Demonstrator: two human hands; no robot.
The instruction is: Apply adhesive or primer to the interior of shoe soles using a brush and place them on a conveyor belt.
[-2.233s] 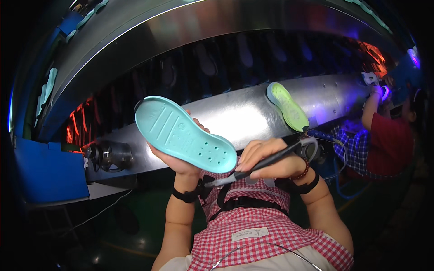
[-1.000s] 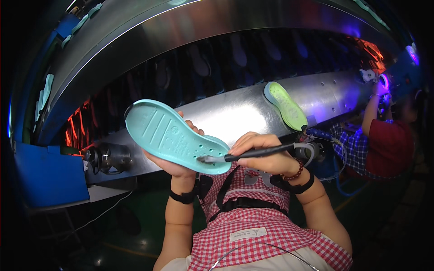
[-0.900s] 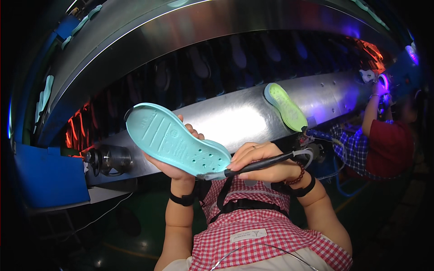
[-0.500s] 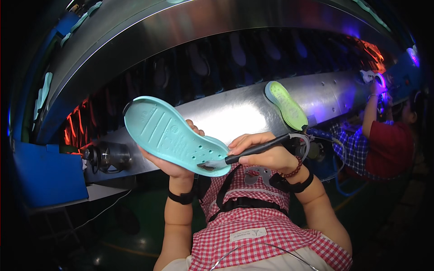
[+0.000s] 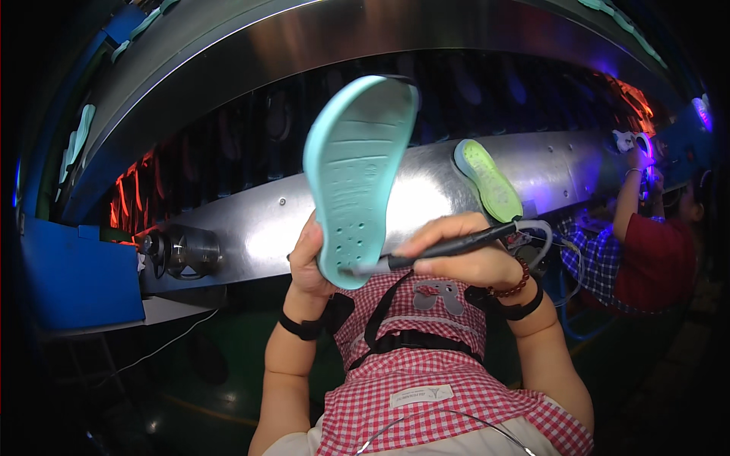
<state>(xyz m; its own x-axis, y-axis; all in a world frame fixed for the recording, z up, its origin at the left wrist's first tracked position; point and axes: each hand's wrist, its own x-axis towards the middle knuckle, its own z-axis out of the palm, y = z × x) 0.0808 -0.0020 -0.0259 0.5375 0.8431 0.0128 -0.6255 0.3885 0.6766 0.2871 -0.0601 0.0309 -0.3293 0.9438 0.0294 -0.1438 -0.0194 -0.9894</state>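
Observation:
A turquoise shoe sole stands nearly upright in front of me, its wide heel end up and its small round holes toward the bottom. My left hand grips it by the lower left edge, thumb in front. My right hand is closed around the black handle of a brush. A pale, bendy tube runs from the handle's rear end. The brush's blurred tip lies against the sole's lower end, near the holes.
A yellow-green sole lies on the metal worktop. At left stand a clear pot and a blue box. Behind the worktop, a dark opening holds rows of soles, with a red glow. A co-worker works at right.
The turquoise sole has swung from lying slanted to nearly upright, its heel end moving up and right. My left hand turned with it. The brush tip has stayed near the sole's lower end.

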